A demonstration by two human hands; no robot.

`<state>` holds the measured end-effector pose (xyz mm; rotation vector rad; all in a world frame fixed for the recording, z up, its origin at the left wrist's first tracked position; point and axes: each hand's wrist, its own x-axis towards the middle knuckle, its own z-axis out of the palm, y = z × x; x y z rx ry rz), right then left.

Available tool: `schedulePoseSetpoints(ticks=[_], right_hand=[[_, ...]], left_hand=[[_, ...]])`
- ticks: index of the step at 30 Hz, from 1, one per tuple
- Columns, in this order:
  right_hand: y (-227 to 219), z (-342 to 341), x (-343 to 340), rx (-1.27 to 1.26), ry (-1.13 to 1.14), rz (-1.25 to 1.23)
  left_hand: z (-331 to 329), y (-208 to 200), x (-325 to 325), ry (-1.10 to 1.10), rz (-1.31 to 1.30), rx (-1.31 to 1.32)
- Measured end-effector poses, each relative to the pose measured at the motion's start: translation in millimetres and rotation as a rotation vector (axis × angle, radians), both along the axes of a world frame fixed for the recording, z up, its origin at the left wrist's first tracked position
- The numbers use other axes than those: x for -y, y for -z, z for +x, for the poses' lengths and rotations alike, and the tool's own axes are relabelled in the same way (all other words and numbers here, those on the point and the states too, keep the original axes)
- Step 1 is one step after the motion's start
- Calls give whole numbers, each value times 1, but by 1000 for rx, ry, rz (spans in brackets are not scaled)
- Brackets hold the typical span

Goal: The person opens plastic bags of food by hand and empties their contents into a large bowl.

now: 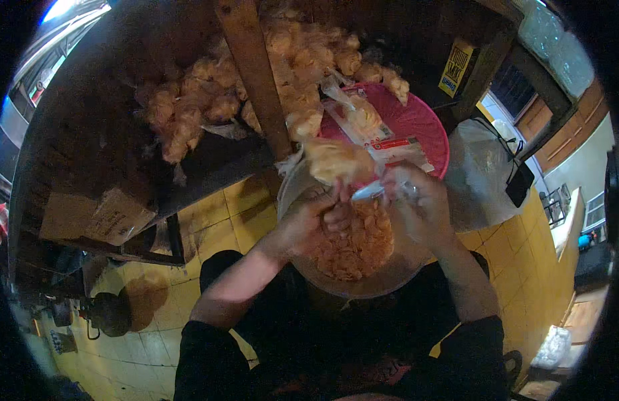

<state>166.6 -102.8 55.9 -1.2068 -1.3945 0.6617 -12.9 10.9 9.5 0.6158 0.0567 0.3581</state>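
A clear plastic bag of pale yellow chips (336, 160) is raised over a large plastic-lined container (299, 180). My left hand (306, 217) is closed on the bag's lower end, its fingers pinched together. My right hand (416, 204) is closed beside it, smeared by motion. From its fingers a pale bluish-white slim object (368, 192) points toward the left hand; its kind cannot be made out. Below both hands, loose orange-brown chips (353, 250) lie in the container.
A pink plastic basket (430, 127) with printed packets (403, 152) stands behind the container. Several filled bags (209, 100) are heaped on a dark wooden shelf, behind a wooden post (253, 67). At left is a cardboard box (99, 214); at right, a big clear bag (476, 174).
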Motion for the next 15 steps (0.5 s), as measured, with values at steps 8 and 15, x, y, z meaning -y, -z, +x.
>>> schedulePoseSetpoints(ticks=[8,15], right_hand=[[16,0,-11,644,-68,37],[25,7,-19,441,81,-400]], left_hand=[[7,1,7,-7,1128,-541],[10,0,7,-384,1578,-513]])
